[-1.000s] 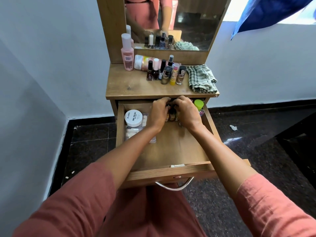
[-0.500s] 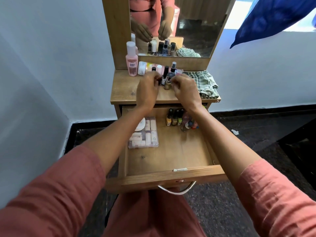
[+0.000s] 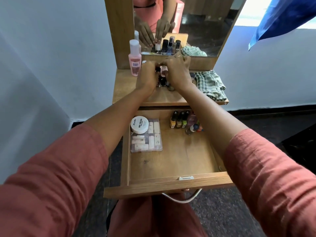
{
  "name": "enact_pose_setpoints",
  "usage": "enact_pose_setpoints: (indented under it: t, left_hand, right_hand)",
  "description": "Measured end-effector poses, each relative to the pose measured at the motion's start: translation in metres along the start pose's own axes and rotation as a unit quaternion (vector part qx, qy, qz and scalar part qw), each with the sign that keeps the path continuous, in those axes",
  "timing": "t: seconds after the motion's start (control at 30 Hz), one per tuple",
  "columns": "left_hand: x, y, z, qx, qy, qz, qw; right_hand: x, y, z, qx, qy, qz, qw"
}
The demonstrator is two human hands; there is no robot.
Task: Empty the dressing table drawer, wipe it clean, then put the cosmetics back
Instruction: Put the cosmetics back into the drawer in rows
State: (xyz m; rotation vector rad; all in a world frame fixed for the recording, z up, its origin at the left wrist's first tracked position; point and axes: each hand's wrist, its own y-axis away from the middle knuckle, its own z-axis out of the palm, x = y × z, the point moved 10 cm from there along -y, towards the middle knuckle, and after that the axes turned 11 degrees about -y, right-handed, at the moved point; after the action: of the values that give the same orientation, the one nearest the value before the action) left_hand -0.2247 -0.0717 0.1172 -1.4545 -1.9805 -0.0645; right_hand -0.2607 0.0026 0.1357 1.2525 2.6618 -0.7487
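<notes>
The wooden drawer (image 3: 171,184) stands pulled out below the table top (image 3: 124,93). Inside it lie a white nail polish remover jar (image 3: 139,124) on a clear compartment box (image 3: 150,139), and several nail polish bottles (image 3: 180,119) at the back right. Both hands are up on the table top. My left hand (image 3: 147,77) and my right hand (image 3: 177,72) curl around a cluster of small cosmetic bottles (image 3: 162,78), which they mostly hide. The mirror shows fingers pinching a white-capped bottle.
A tall pink bottle (image 3: 135,60) stands at the back left of the top. A green checked cloth (image 3: 211,85) lies at its right end. The mirror (image 3: 205,23) rises behind. A metal handle (image 3: 183,199) hangs off the drawer front. Walls close in on the left and behind.
Both hands left the nail polish bottles in the drawer, rose to the table top and closed around the small bottles standing there.
</notes>
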Motion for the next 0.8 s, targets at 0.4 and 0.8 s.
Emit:
enact_pose_setpoints:
  t: [0.4, 0.8]
  left_hand:
    - [0.002, 0.022, -0.012, 0.003, 0.021, 0.008, 1.0]
    - [0.016, 0.086, -0.02, -0.027, 0.103, 0.027, 0.994]
  right_hand:
    - [0.01, 0.022, -0.01, 0.001, -0.142, 0.067, 0.988]
    - [0.002, 0.081, -0.032, -0.008, -0.181, 0.051, 0.982]
